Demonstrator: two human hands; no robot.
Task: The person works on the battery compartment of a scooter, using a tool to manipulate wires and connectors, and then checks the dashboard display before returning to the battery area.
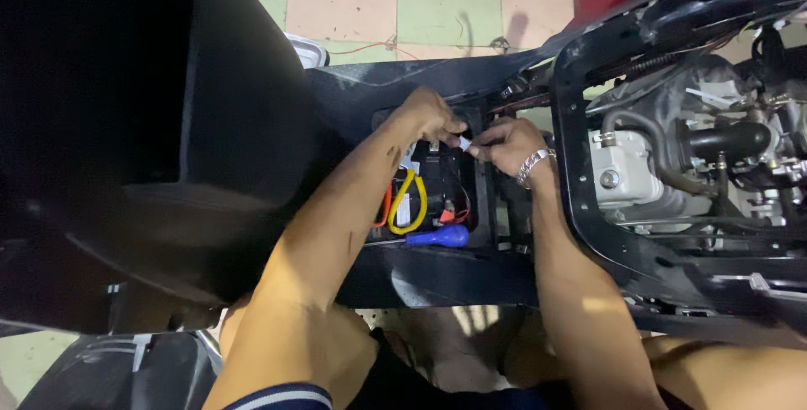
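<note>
Both forearms reach in; left hand (430,116) and right hand (508,142) pinch what looks like a small white connector (464,142).

2 hands (433,116) (508,142), 1 white connector (464,142), 1 yellow cable (409,200), 1 blue-handled screwdriver (439,236), 1 bracelet (533,163), 1 engine (672,158)

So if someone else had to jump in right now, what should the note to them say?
Left hand: fingertips pinching a small white connector above the open battery compartment.
Right hand: pinching the same connector from the other side; metal bracelet on the wrist.
In the compartment: yellow cable, orange wires, a blue-handled screwdriver lying at its near edge.
Engine exposed to the right.
Done: compartment open. Whether the connector is joined or apart cannot be told.
</note>
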